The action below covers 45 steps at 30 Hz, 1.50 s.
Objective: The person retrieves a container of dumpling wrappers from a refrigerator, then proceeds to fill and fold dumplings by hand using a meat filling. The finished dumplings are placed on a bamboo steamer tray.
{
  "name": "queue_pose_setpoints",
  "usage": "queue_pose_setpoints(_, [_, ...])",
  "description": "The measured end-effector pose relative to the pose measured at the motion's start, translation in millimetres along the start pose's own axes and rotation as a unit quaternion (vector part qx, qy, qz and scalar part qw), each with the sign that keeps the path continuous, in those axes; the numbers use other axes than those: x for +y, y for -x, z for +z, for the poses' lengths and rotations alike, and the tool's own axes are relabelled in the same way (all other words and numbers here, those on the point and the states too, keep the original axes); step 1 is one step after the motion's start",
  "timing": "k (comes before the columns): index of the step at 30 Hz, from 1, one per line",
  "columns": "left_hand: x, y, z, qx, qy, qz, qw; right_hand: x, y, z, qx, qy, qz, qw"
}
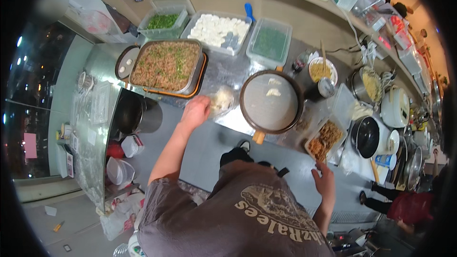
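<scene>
My left hand (195, 111) is at the counter's front edge, fingers bent against the near side of a clear plastic bag (222, 100) with pale dough-like contents; whether it grips the bag is unclear. My right hand (324, 176) hangs at the front of a plastic container of cooked filling (326, 139), fingers apart, nothing seen in it. Between them sits a round steamer tray (271, 109) with wooden handles and a few pale dumpling-like pieces (273, 92). Behind my left hand lies a metal tray of minced filling with green bits (167, 65).
Along the back stand a tub of chopped greens (163, 21), a tub of white pieces (217, 30) and a lidded green-filled container (270, 41). A bottle (301, 60), black wok (365, 137) and rice cooker (394, 107) are rightward. A person in red (410, 205) stands lower right.
</scene>
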<state>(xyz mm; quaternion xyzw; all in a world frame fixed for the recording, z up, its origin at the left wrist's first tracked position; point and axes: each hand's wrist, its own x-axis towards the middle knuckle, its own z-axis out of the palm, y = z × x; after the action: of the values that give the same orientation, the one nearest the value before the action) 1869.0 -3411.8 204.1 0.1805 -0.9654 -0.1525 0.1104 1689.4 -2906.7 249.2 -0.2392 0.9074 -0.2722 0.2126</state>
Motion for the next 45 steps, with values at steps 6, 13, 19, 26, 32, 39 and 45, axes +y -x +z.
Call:
queue_pose_setpoints(6, [58, -21, -7, 0.036, 0.383, -0.097, 0.918, -48, -21, 12, -0.010, -0.095, 0.004, 0.995])
queue_pose_setpoints(13, [209, -5, 38, -0.183, 0.663, -0.023, 0.725, -110, -50, 53, -0.153, -0.582, 0.012, 0.799])
queue_pose_setpoints(19, [260, 13, 82, -0.236, 0.663, -0.123, 0.700, -65, -37, 28, 0.003, -0.356, 0.067, 0.932])
queue_pose_setpoints(26, [326, -1, 107, -0.370, 0.889, -0.220, 0.157, -40, -36, -26, -0.020, -0.224, 0.003, 0.974])
queue_pose_setpoints(32, [361, 12, 128, -0.366, 0.792, -0.302, 0.383, 7, -26, -44, 0.051, -0.173, -0.048, 0.982])
queue_pose_setpoints(39, [381, -3, 114, -0.354, 0.851, -0.274, 0.274, 85, -23, -54, 0.074, -0.223, -0.036, 0.971])
queue_pose_setpoints(45, [368, -1, 131, -0.325, 0.803, -0.260, 0.427, 193, -25, -57, 0.041, 0.046, -0.068, 0.996])
